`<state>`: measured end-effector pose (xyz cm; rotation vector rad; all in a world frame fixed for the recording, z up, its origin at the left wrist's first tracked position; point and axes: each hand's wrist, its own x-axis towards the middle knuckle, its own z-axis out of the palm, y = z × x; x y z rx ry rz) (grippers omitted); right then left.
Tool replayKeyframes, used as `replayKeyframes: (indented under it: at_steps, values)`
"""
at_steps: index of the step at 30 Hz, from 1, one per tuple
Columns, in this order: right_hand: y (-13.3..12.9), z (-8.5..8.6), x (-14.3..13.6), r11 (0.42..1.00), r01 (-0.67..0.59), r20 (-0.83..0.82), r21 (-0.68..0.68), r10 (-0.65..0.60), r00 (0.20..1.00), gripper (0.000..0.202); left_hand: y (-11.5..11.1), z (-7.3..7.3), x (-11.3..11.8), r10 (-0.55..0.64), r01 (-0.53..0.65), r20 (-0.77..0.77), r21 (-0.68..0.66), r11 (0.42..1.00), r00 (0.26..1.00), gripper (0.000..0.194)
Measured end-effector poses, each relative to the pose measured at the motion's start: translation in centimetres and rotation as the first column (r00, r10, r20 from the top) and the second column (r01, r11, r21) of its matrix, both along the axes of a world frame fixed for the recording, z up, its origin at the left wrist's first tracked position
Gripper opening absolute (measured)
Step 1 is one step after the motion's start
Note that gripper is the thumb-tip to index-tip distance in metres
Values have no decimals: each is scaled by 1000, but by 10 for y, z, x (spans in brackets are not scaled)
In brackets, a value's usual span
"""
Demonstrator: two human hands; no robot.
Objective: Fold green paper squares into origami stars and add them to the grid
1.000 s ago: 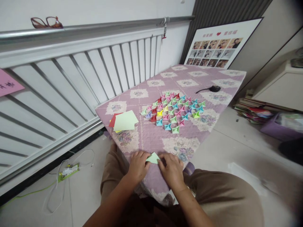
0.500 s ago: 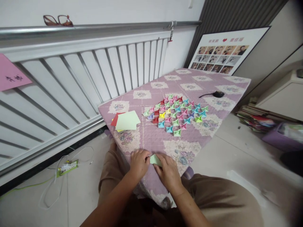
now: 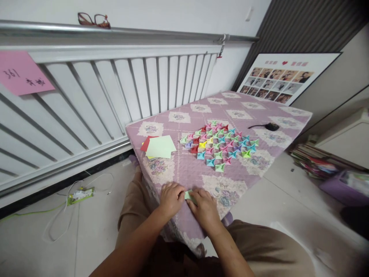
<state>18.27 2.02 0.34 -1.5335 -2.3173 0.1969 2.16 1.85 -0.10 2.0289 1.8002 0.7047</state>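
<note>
A small light green paper piece lies on the purple tablecloth near the table's front corner, between my hands. My left hand pinches its left end, the fingers curled. From the other side my right hand grips it, fingers bent over the paper and covering much of it. Beyond my hands stand several rows of small folded paper shapes in green, blue, pink, red and yellow. A stack of paper sheets, pale green on top with red and yellow edges showing, rests to the left of them.
A black object with a short cord lies on the table's right side. White radiator runs along the left, with glasses on the pipe above. A framed photo board leans behind the table.
The view has shifted, so the table and radiator sit a little lower and further right. Less of the green paper shows between my hands, which still hold it.
</note>
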Motion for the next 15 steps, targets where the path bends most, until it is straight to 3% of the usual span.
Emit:
replayKeyframes:
  at_steps: [5, 15]
  values:
    - [2, 3, -5, 999, -11, 72, 52, 7, 997, 15, -2, 3, -4, -48, 48, 32, -7, 999, 998, 13]
    - [0, 12, -16, 988, -28, 271, 150, -14, 963, 8, 1, 0, -3, -5, 6, 79, -18, 1000, 997, 13]
